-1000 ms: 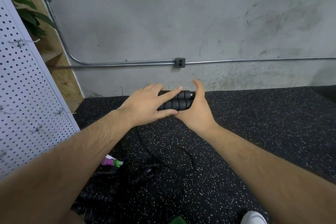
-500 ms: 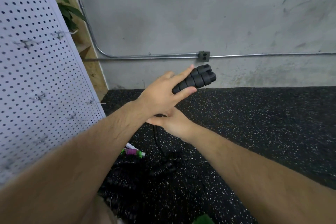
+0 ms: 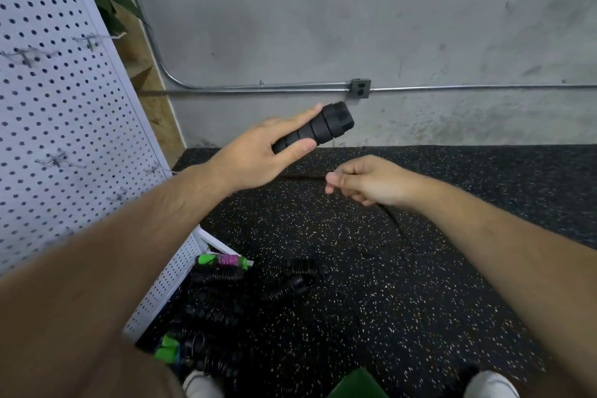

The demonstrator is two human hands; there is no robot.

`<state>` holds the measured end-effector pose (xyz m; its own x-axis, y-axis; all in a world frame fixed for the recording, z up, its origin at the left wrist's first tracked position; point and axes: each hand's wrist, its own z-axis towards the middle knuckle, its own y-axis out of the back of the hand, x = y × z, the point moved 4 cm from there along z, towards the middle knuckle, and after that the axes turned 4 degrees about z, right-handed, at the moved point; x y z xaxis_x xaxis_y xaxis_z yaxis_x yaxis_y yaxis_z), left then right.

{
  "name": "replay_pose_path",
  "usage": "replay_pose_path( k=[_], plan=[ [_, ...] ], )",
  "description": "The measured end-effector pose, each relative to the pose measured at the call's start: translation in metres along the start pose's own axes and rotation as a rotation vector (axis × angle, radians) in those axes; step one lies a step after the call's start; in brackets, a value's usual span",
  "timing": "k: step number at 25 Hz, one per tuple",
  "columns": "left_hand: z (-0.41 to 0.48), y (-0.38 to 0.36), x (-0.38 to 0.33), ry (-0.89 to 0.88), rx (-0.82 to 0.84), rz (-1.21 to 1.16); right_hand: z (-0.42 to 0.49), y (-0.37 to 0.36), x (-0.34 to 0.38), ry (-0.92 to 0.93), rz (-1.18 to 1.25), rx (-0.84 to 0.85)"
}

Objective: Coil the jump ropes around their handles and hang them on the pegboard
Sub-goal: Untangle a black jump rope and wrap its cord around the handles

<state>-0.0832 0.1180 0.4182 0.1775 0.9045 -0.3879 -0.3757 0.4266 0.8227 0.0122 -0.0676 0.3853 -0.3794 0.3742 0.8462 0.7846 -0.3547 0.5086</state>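
Scuffed grey concrete wall (image 3: 355, 10) across the whole upper half. Below it, black rubber floor (image 3: 403, 268) flecked with pale specks. At the left, white pegboard (image 3: 64, 107) leaning back in view, with wire hooks (image 3: 53, 158) scattered over it. Behind its edge, dark green plant leaves (image 3: 106, 3). On the floor against the pegboard's foot, a heap of black jump ropes (image 3: 219, 300), with one green and purple handle (image 3: 223, 260) lying at the top of the heap. Along the wall, a metal conduit (image 3: 274, 86) running level and then bending upward near the pegboard.

Raised in front of the wall's base, left hand (image 3: 255, 152) gripping the black handles (image 3: 316, 128): forefinger laid straight along the top, thumb pressed underneath, the near ends hidden in the palm. Ribbed, held side by side as one bundle, up in the air and clear of the floor. Long axis slanted from lower left to upper right, free ends pointing up and right toward the grey outlet box (image 3: 360, 88) on the conduit.

Lower and to the right, well apart from the bundle, right hand (image 3: 365, 179) with fingers curled in, thumb and forefinger pinching the thin black cord (image 3: 303, 176). Stretched almost level between the two hands, then trailing down past the right wrist toward the floor.
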Motion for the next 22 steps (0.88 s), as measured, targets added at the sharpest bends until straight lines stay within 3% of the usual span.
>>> replay_pose_path(
  k=[7, 12, 17, 22],
  plan=[
    [-0.003, -0.013, -0.018, -0.094, 0.262, 0.454, -0.033, 0.043, 0.004, 0.010, -0.150, -0.216],
    [0.003, -0.020, -0.026, -0.235, 0.193, 0.598, -0.042, 0.046, 0.003, 0.012, -0.138, -0.300],
    [0.003, -0.027, -0.030, -0.247, 0.193, 0.669, -0.043, 0.045, -0.001, 0.030, -0.215, -0.419],
    [0.005, -0.033, -0.026, -0.231, 0.190, 0.714, -0.047, 0.036, 0.011, 0.093, -0.545, -0.509]
  ],
)
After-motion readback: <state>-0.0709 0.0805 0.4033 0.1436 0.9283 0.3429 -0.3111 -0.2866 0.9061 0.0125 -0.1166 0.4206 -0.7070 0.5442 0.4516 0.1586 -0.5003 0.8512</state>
